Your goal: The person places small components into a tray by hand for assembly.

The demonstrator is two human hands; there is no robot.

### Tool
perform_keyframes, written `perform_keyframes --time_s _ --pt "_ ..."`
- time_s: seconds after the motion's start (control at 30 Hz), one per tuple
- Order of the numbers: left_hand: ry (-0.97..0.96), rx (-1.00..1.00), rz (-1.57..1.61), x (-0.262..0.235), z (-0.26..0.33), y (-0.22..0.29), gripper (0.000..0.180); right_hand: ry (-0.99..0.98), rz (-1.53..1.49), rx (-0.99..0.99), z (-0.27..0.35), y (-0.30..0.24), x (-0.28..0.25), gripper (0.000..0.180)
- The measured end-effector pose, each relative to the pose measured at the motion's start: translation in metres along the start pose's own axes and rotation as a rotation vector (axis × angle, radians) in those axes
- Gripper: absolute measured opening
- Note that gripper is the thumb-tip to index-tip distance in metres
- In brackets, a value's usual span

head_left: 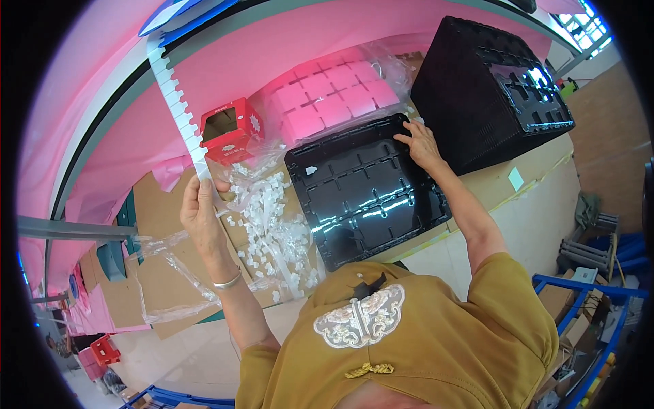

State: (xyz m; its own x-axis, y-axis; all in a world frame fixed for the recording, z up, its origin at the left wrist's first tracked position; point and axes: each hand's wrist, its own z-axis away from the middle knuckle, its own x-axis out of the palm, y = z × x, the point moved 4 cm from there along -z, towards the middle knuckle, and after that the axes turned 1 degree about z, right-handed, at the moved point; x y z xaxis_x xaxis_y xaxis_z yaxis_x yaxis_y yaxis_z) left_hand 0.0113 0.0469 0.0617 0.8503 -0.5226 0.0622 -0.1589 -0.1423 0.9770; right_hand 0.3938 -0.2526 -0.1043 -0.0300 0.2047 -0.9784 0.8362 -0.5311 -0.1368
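Note:
My left hand point(201, 204) is closed around the lower end of a long white notched strip point(176, 102) that runs up and away to the left. My right hand point(422, 144) grips the far right corner of a shallow black plastic tray point(364, 194) with molded compartments, lying flat on the cardboard-covered table. A small white piece sits in the tray's near-left part. Between my hands lies a clear plastic bag with several small white pieces point(269, 218) spilling over it.
A tall stack of black trays point(490, 88) stands right of my right hand. Pink foam blocks in clear wrap point(334, 95) lie behind the tray. An open red box point(231, 128) sits by the strip. Loose clear film point(170, 273) hangs at the left.

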Motion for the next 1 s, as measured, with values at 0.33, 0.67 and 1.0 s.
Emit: perform_keyframes --time_s 0.33,0.67,1.0 --pt "0.011 0.015 0.056 0.011 -0.002 0.000 0.021 0.190 0.218 -0.160 -0.001 -0.033 -0.042 0.051" --pt "-0.034 -0.051 0.226 0.015 0.006 0.002 0.018 -0.008 -1.058 -0.203 -0.072 -0.277 -0.158 0.029" --pt "-0.070 -0.017 0.217 0.007 -0.003 0.010 0.025 -0.293 -1.201 -0.116 -0.124 -0.361 -0.152 0.029"
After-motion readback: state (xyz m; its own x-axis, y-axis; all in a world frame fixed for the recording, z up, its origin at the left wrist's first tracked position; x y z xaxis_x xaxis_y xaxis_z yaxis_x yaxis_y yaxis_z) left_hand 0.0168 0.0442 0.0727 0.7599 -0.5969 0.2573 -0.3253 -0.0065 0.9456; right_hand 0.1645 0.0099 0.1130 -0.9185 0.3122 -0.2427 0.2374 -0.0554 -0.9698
